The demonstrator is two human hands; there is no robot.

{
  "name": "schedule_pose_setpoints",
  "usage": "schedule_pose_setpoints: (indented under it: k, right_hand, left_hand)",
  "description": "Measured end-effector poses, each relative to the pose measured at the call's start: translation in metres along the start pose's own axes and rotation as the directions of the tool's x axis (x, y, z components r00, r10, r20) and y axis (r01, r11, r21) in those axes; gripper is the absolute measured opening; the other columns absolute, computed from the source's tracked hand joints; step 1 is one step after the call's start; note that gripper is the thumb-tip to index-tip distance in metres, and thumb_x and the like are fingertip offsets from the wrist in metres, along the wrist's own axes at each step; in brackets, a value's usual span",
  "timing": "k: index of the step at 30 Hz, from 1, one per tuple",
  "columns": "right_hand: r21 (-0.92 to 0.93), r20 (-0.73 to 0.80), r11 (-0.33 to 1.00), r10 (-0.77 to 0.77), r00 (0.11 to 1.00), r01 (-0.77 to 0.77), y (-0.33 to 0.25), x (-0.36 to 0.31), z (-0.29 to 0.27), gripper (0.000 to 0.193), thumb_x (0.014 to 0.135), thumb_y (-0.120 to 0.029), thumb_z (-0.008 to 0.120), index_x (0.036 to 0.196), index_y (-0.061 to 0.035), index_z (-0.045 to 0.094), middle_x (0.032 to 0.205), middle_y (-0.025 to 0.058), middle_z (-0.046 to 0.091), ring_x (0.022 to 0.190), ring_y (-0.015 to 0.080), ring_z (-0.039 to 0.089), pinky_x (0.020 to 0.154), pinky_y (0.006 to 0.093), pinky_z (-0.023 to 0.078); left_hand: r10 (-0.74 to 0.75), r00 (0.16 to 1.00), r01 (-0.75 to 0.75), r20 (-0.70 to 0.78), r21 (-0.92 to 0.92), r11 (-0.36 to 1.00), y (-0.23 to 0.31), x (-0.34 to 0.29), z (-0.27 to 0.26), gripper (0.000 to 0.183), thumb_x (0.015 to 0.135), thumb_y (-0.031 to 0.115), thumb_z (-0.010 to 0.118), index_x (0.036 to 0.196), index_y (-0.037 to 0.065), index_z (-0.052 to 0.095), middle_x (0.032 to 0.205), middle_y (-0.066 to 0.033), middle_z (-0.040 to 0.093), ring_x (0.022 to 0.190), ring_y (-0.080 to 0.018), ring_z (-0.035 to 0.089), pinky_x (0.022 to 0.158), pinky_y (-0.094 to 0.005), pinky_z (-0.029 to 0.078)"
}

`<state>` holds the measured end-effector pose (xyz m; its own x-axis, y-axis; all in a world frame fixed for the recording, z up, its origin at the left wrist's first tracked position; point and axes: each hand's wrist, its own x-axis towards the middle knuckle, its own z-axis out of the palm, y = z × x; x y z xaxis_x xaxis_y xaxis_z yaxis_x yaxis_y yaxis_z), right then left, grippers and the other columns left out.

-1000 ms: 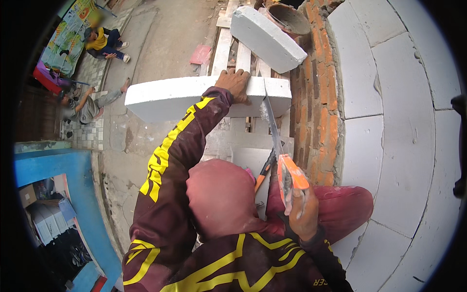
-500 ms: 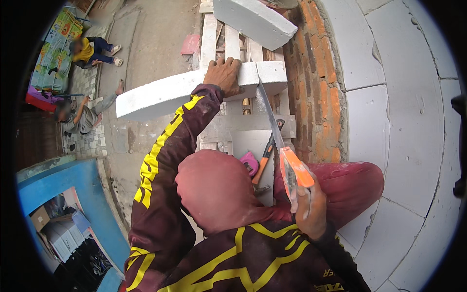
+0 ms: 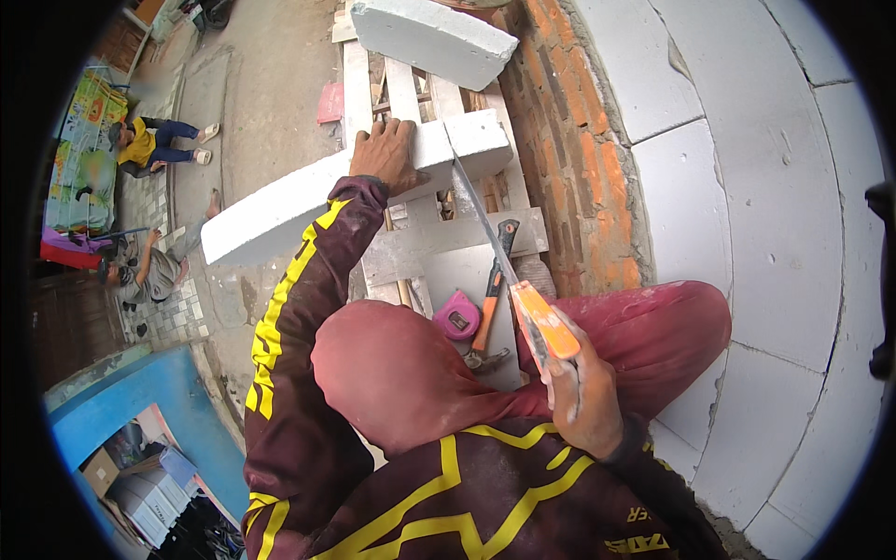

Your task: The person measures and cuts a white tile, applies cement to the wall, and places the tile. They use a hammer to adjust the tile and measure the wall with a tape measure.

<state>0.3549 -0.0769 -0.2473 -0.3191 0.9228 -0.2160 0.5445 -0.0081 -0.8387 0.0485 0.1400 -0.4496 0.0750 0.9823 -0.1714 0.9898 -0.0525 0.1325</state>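
A long white lightweight concrete block lies crosswise on a slatted wooden pallet. My left hand is closed over its top edge, a little left of a cut near the block's right end. In that cut sits the blade of a hand saw, slanting toward me. Its orange handle is gripped by my right hand, above my right thigh. Between my knees and the block lie a pink tape measure and a hammer with an orange and black handle.
Another white block rests farther up the pallet. A brick wall edge and large white block panels run along the right. Two people are at the left, one in a yellow top. A blue cabinet stands lower left.
The whole view has shifted, carrying the blocks and my hands leftward in the picture. My left hand keeps its grip, and the saw blade remains in the cut.
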Motion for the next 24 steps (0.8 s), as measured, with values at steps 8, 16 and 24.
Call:
schedule_pose_setpoints:
  k: [8,16,24]
  right_hand:
    - [-0.218,-0.141,0.973,-0.105,0.984,0.073,0.010,0.181,0.044,0.025,0.099,-0.016,0.057,0.110,0.0064,0.057,0.089,0.0327,0.067,0.087,0.0533,0.065,0.074,0.0535,0.053]
    - [0.051,-0.019,0.992,-0.111,0.994,0.112,-0.005,-0.016,-0.015,0.052,0.098,-0.001,0.055,0.147,0.0074,0.040,0.116,0.0298,0.065,0.107,0.0383,0.070,0.090,0.0453,0.054]
    - [-0.183,-0.041,0.983,0.019,0.999,-0.026,0.042,0.182,0.048,0.030,0.100,-0.018,0.056,0.117,0.0076,0.056,0.090,0.0316,0.068,0.092,0.0494,0.067,0.079,0.0507,0.053]
  left_hand:
    - [0.023,0.998,-0.025,-0.062,-0.034,0.999,0.008,0.000,-0.007,0.095,0.067,0.051,0.090,0.141,0.007,0.049,0.135,-0.0120,0.056,0.127,-0.0323,0.053,0.105,-0.0506,0.044]
    - [-0.020,1.000,0.020,-0.006,0.019,1.000,0.000,0.002,0.005,0.106,0.066,0.060,0.088,0.144,0.003,0.044,0.137,-0.0123,0.056,0.126,-0.0314,0.053,0.106,-0.0510,0.043]
    - [-0.007,0.999,0.007,-0.053,0.011,1.000,0.008,0.001,-0.006,0.101,0.066,0.058,0.088,0.142,0.006,0.047,0.134,-0.0110,0.057,0.127,-0.0313,0.054,0.105,-0.0532,0.044]
